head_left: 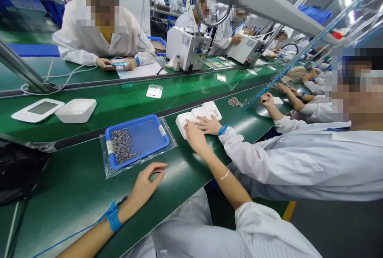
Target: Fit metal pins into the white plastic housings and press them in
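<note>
The right hand (196, 136) is laid open on the white housings (199, 115), set in a row running away rightward, while the left hand (146, 184) is rested loosely curled and empty, nearer the blue screw tray (149, 134).

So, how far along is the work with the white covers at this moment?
Looks done: one assembled white unit with a screen lies on the belt, beside a white shell.
In hand: the right hand rests on the row of white covers, next to a co-worker's hand. The left hand rests empty on the near table.
Left: many screws remain in the blue tray.
</note>
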Action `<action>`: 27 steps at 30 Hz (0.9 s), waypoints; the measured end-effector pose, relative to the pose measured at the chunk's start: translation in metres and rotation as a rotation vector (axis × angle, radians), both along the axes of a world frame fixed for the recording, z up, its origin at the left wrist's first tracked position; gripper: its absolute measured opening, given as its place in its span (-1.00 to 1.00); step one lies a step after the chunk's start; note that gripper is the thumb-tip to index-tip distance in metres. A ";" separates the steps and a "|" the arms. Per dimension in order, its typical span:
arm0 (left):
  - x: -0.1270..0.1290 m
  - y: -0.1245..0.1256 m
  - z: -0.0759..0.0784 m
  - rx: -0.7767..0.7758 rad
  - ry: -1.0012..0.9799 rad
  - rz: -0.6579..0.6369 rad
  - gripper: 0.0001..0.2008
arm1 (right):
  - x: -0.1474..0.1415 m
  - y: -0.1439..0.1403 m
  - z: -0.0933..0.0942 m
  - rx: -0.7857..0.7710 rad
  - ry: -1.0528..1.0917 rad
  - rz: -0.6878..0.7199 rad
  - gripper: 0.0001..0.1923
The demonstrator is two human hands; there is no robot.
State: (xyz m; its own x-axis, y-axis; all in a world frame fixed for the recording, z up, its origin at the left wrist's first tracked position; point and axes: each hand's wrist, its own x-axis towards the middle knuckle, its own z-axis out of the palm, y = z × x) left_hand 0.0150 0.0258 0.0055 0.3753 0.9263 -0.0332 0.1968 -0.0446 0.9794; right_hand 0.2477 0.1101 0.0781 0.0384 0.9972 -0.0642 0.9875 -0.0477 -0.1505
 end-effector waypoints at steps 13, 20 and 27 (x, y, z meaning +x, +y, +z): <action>0.006 -0.023 -0.009 0.476 0.488 -0.271 -0.13 | -0.052 -0.135 -0.007 -0.371 0.508 0.175 -0.85; 0.001 -0.016 -0.001 0.426 0.427 -0.335 -0.18 | -0.052 -0.144 -0.002 -0.320 0.586 0.142 -0.82; 0.001 -0.014 -0.001 0.414 0.389 -0.326 -0.17 | -0.049 -0.153 -0.005 -0.145 0.204 0.177 -0.74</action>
State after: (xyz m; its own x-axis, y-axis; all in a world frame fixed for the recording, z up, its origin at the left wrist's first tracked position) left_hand 0.0161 0.0119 0.0050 0.6716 0.7324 0.1117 0.4459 -0.5199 0.7286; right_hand 0.1986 -0.0430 0.0733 -0.1637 0.9671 -0.1946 0.9325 0.0873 -0.3505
